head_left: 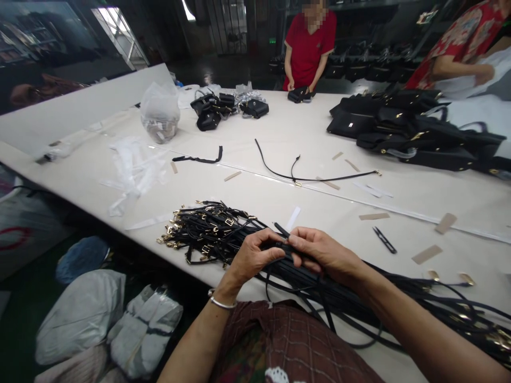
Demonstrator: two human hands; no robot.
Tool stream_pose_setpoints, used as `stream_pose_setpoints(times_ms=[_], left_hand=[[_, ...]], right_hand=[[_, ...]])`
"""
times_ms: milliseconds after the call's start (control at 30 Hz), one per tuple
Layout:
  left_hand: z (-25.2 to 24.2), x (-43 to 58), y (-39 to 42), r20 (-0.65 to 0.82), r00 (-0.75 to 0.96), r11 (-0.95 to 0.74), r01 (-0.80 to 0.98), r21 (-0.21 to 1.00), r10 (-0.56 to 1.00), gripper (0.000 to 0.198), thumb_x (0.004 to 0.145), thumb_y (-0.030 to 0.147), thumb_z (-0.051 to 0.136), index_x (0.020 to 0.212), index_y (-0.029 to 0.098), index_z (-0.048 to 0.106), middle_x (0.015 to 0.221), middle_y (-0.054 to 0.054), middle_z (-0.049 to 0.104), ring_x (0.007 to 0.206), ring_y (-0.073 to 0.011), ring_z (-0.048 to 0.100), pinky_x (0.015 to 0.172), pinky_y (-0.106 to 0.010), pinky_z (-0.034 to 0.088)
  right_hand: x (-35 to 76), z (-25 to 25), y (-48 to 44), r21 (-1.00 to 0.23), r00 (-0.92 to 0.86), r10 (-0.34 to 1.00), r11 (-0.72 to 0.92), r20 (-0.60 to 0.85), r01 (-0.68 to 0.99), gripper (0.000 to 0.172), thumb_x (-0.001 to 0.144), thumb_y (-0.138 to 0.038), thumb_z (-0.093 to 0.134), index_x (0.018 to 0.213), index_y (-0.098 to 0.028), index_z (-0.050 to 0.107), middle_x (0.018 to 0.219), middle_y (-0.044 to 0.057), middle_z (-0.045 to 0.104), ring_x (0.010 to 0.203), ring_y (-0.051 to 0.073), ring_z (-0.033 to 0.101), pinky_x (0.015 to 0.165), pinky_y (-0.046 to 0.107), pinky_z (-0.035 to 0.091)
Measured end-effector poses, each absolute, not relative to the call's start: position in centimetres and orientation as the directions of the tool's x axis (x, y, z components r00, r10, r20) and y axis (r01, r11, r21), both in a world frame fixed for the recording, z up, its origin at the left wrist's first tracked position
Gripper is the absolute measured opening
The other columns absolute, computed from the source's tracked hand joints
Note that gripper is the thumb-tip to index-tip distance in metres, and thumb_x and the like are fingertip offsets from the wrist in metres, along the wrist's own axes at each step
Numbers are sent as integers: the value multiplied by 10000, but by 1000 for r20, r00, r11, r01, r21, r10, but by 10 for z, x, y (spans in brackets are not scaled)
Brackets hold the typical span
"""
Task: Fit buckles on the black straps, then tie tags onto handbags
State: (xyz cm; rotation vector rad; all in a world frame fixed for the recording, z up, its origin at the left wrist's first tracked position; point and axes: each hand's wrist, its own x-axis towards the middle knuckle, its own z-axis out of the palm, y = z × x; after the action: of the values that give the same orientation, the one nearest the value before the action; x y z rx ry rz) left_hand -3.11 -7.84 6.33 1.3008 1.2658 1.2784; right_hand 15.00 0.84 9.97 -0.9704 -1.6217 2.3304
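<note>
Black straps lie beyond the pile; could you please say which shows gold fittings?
The longer strap on the right, gold at its right tip; the shorter strap shows none.

I am gripping a black strap (281, 230) over the strap pile (223, 226), which is showing black with gold-coloured metal (170, 239). Beyond this pile, I am seeing a cream table (239, 134), tan strips (374, 216), black bags (351, 125) and a red shirt (311, 40). At its near side, I am wearing brown cloth (299, 340) with pale check lines.

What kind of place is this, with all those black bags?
Probably a bag workshop: black bags are piled on a table, a big bundle of black straps has gold-coloured fittings, and small snips lie nearby.
</note>
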Motion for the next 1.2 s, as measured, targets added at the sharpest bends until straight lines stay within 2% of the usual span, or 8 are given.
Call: stream_pose_setpoints(times_ms=[100,233,300,400,600,767,967,1200], left_hand=[[60,-34,-79,85,-107,-77,76,994,991,147,798,281,736,872,159,704,831,-12,682,808,-146,607,769,-233,458],[50,-37,-80,38,-132,-39,-9,999,991,174,794,298,740,886,158,695,843,-17,685,813,-150,615,770,-238,468],[45,-38,-79,19,-136,-22,-25,999,991,182,792,304,740,889,156,696,842,-18,682,808,-150,611,759,-237,468],[44,-36,-77,22,-131,-20,17,1000,991,169,796,296,738,891,160,707,841,-16,681,805,-147,605,747,-231,465],[55,-33,-75,121,-67,-104,220,970,990,136,757,200,771,886,172,736,872,-25,726,833,-157,645,804,-242,475],[55,-28,-79,213,-31,-193,312,930,977,156,746,194,789,893,165,744,849,-34,735,783,-149,654,756,-229,484],[54,-19,-82,190,0,-181,293,939,982,128,747,146,776,870,159,744,830,-25,738,771,-135,659,739,-206,477],[57,-24,-85,98,-23,-90,239,967,995,146,720,207,810,841,158,745,780,-13,728,724,-129,642,685,-202,461]], right_hand=[[146,98,8,-890,-748,489,-313,-450,331,494,781,-677,648,785,-203,507,501,-77,496,379,55,261,383,211,144],[157,93,7,-896,-767,508,-23,-393,444,645,894,-746,363,615,-183,509,478,-35,444,457,90,303,458,243,223],[165,91,8,-869,-755,517,43,-403,493,654,906,-727,366,572,-178,486,495,-28,441,482,93,324,484,248,243],[172,89,10,-851,-742,494,8,-453,525,601,903,-683,433,579,-179,477,493,-34,450,470,88,321,477,246,235],[169,86,11,-796,-669,469,-138,-577,589,425,854,-574,534,716,-176,591,620,13,650,421,93,453,434,227,285],[165,86,9,-831,-662,557,-98,-502,548,455,819,-571,579,610,-167,585,439,-40,454,429,83,333,438,242,211],[156,91,1,-840,-655,573,-115,-493,531,461,790,-589,616,602,-174,549,450,-58,391,436,73,277,428,244,164],[165,94,1,-838,-715,460,-136,-526,529,494,842,-654,552,729,-172,563,578,-12,578,446,74,374,442,220,226]])
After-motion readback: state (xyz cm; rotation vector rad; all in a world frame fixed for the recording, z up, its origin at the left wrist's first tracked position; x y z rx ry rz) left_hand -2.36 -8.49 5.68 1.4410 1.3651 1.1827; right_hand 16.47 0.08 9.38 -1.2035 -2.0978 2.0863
